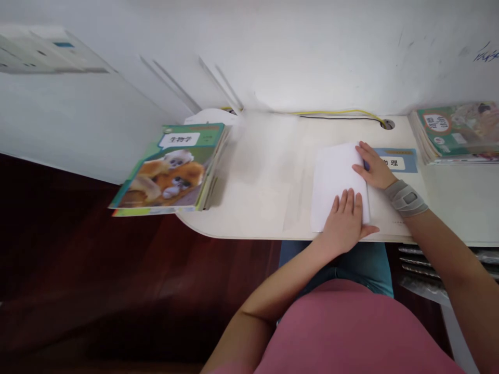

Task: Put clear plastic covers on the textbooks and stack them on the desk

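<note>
Pressing down on a white paper sheet (336, 184), the left hand (343, 224) and braced right hand (374, 166) lie with fingers open and flat, neither gripping, atop a physics textbook (395, 162) on a cream desk (268, 208). A biology textbook stack (167, 169) overhangs at 9 o'clock; more textbooks (456, 130) sit at 2 o'clock.

Matt white paper (337, 187) is laid on the smooth laminate worktop (265, 176). A glossy cover is seen on the textbook (175, 169), polished dark wood on the floor (78, 249).
</note>
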The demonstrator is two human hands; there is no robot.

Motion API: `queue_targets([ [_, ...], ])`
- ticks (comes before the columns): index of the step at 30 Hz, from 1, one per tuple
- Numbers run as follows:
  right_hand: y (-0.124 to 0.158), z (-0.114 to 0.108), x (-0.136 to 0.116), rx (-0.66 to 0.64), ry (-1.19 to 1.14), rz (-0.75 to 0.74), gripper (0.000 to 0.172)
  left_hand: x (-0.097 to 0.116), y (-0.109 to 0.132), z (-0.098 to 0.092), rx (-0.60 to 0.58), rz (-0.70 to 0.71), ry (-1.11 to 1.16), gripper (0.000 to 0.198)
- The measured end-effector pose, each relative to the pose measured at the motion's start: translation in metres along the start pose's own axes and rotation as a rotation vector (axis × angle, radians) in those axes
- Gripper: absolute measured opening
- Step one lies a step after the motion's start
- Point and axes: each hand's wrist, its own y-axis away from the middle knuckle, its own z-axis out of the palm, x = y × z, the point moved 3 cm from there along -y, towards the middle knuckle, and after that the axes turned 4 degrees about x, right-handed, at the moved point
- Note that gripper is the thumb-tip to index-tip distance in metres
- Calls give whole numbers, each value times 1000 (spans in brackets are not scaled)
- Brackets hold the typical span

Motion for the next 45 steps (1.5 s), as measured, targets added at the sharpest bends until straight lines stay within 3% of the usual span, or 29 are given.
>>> queue_targets([
  [6, 0, 1, 1, -28, 32, -1, 76, -4, -11, 16, -14, -86, 15, 95],
  [18, 2, 5, -8, -120, 147, -75, 78, -18, -2, 18, 67, -112, -19, 88],
  [27, 2, 8, -2, -96, 141, -36, 81, 5, -2, 19, 97, -18, 7, 79],
  [33, 2, 5, 1, -68, 116, -21, 78, -9, -11, 18, 31, -59, 31, 77],
  [37, 2, 5, -5, -117, 161, -28, 78, -18, -6, 15, 41, -92, 10, 77],
  [45, 3, 7, -15, -214, 254, -79, 82, 0, 14, 13, 93, -79, -46, 71],
])
